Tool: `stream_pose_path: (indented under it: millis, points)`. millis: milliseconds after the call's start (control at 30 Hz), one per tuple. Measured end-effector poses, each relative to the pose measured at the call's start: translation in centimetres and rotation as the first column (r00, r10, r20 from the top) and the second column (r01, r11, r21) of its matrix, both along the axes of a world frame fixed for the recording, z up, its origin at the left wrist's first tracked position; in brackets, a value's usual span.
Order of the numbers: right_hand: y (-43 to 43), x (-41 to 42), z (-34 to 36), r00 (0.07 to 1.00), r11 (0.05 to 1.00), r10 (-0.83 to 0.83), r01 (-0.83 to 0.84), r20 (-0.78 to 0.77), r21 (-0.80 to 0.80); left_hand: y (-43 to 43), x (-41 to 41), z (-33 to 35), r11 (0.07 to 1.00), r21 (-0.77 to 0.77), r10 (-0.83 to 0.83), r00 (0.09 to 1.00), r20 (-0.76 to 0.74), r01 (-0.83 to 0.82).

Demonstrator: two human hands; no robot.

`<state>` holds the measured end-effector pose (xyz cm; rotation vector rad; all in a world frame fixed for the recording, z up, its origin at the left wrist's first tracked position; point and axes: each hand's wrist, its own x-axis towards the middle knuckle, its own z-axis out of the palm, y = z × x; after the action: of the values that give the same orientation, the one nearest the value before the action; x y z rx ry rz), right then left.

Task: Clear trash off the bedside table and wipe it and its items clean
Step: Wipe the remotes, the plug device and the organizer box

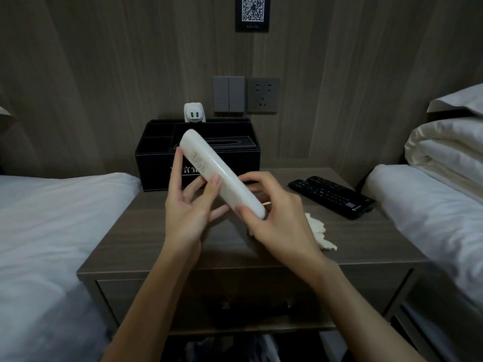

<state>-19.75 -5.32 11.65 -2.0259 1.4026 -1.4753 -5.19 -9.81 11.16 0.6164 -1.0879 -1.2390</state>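
I hold a white remote control (219, 171) back side up, above the wooden bedside table (162, 236). My left hand (190, 212) supports its middle with thumb and fingers around it. My right hand (274, 220) grips its near end. A crumpled white tissue (320, 231) lies on the table beneath and to the right of my right hand. Two black remotes (333, 195) lie side by side at the table's right. A black leather tissue box organiser (235, 163) stands at the back.
A white charger plug (194, 113) sticks up from the organiser. Wall switches (228, 94) and a socket (262, 94) sit above it. White beds flank the table on the left (52, 231) and on the right (431, 205). A drawer front (235, 304) faces me below.
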Motion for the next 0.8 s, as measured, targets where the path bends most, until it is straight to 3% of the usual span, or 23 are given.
stream_pose_path:
  millis: [133,433,600,800]
  points:
    - [-0.5,-0.4,0.4,0.968,0.995,0.044,-0.064,0.246,0.073,-0.2,0.9,0.1,0.999,-0.037,0.008,1.000,-0.018,-0.009]
    - [-0.9,-0.6,0.2,0.828,0.905,0.166,-0.344,0.535,0.252,0.0,1.4,0.6,0.997,-0.014,-0.072,0.993,-0.089,0.071]
    - [-1.4,-0.5,-0.4,0.779,0.870,0.197,-0.419,0.595,0.260,0.1,1.2,1.0,0.983,-0.046,-0.182,0.978,-0.100,0.178]
    - [-1.0,-0.5,0.1,0.840,0.892,0.193,-0.365,0.507,0.267,0.3,1.9,1.2,0.962,-0.054,-0.271,0.956,-0.114,0.267]
